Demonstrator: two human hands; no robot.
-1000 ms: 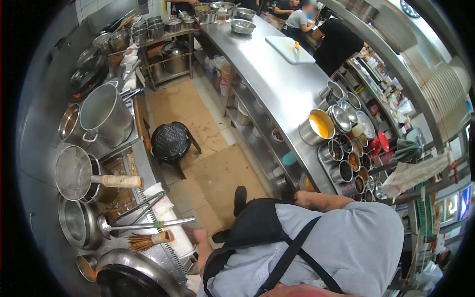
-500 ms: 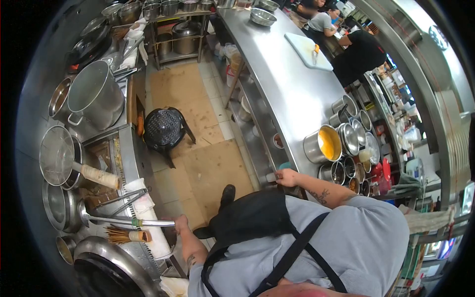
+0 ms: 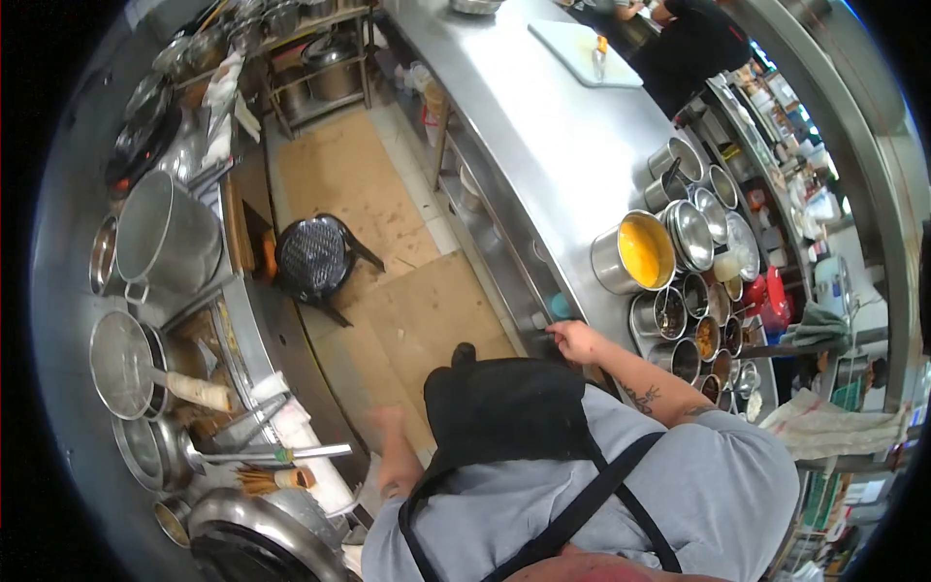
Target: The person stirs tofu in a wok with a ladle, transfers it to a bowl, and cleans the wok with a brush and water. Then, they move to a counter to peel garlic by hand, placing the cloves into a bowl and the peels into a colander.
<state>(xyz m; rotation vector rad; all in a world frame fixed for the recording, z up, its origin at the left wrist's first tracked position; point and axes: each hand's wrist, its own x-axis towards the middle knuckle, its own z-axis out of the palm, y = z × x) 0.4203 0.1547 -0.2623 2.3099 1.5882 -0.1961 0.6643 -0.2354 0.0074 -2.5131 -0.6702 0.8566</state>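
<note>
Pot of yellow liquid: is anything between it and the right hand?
Nothing visible: only the bare edge of the counter lies between the right hand and the pot of yellow liquid. Whether the hand touches that edge, I cannot tell.

Right hand (image 3: 577, 341) beside steel counter (image 3: 562, 160), 1 black stool (image 3: 315, 257) on floor (image 3: 442, 235)
</note>
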